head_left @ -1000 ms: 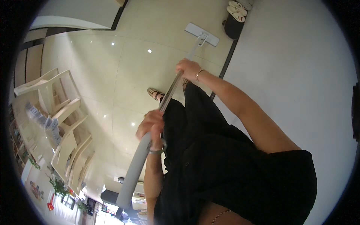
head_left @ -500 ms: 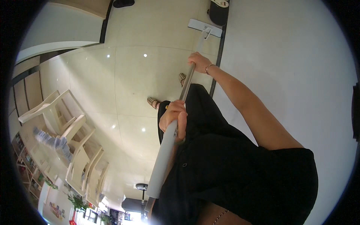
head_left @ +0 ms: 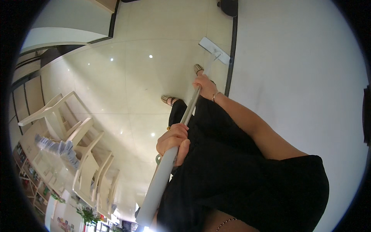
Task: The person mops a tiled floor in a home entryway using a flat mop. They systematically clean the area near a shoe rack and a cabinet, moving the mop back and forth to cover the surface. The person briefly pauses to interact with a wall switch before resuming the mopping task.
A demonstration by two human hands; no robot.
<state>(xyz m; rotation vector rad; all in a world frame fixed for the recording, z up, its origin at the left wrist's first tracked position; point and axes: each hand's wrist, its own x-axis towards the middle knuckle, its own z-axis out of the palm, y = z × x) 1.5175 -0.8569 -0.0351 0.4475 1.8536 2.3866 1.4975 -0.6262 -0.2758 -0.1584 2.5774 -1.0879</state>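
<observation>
Gripping a flat mop (head_left: 190, 111) two-handed here. It slants across in front of the body, with its white mop head (head_left: 213, 49) looking flat on the pale tiled floor (head_left: 143, 85), one end just beside the dark skirting strip (head_left: 233, 40) (can't tell if they touch).

Both hands are closed around the pole, not spread. The left hand (head_left: 172, 140) is wrapped where the slim shaft meets the thick grey sleeve (head_left: 157, 187), thumb over the top. The right hand (head_left: 206, 86) is curled round the shaft further down, nearer the head. Can't tell how hard either one is squeezing.

My guess on handling: light overall, stiff along the pole, nothing fragile about it. The shaft has a smooth metallic sheen, so I'd expect it to be a bit slippery with damp palms; the fatter sleeve is probably the easier thing to hang on to. The joint (head_left: 217, 55) at the head looks like it would swivel, so I wouldn't grab down there, you'd get wobble and maybe a pinch.

For a hold, I'd say one hand high by the sleeve and one midway down the shaft, well apart like this, gives decent leverage on a long stick.
</observation>
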